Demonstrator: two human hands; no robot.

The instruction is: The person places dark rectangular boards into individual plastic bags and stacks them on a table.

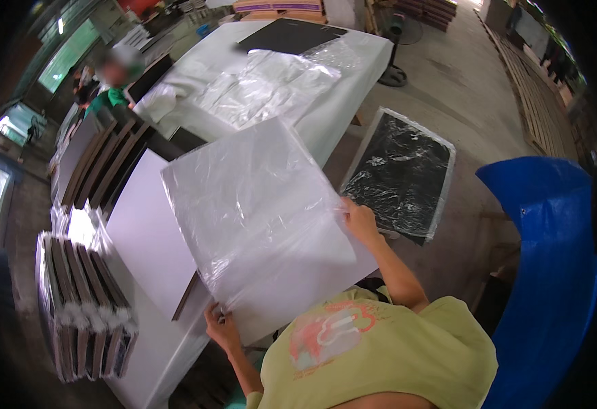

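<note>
Right now, you have the white panel [312, 286] up in front of your chest, its lower part bare, the clear plastic cover [244, 198] over the rest. Your left hand [223, 330] pinches the near left edge, thumb and fingers closed on the film; your right hand [359, 219] grips the right edge, and whether it has panel as well as film, you can't tell. Just left, a second white panel [150, 232] lies on the near table [155, 347], beside a wrapped stack of dark-edged boards [84, 307]. Off to your right, there's a black panel [400, 170] in clear wrap, then a big blue sheet [554, 259]. Beyond, loose plastic film [264, 85] spreads over a white-covered table [356, 68], near a black sheet [291, 35], with a co-worker in green [107, 101] at far left.
</note>
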